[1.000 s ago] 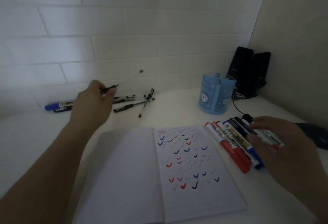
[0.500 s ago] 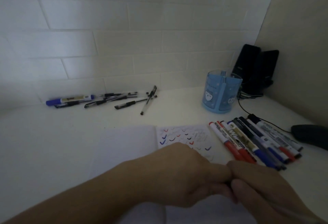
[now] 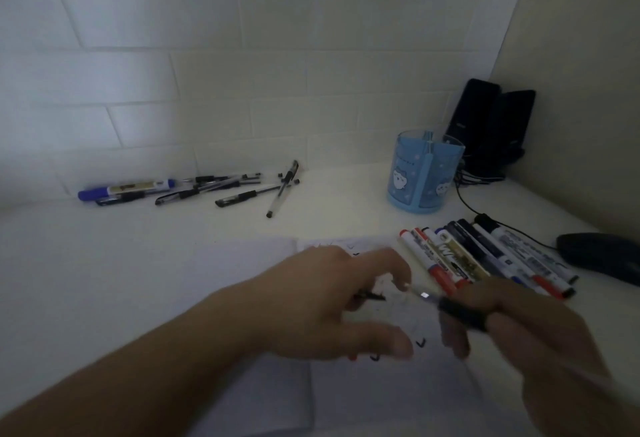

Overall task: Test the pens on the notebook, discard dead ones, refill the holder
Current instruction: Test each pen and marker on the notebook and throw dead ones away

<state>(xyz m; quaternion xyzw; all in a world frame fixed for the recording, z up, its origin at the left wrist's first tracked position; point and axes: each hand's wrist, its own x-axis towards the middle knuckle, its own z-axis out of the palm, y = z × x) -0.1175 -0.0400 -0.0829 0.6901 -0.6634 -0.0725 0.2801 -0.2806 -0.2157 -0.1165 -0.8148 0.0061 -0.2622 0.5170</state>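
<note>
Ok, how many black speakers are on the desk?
2. Both stand in the far right corner behind the blue holder: the left speaker and the right speaker, side by side. None looks hidden.

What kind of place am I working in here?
Probably a home or office desk in a corner: a white desktop against a white brick-pattern wall, with a pair of black speakers, a blue pen holder and an open notebook.

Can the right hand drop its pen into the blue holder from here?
Probably yes: the right hand grips a pen, and the blue holder stands open-topped beyond the marker row, nothing above it.
</note>
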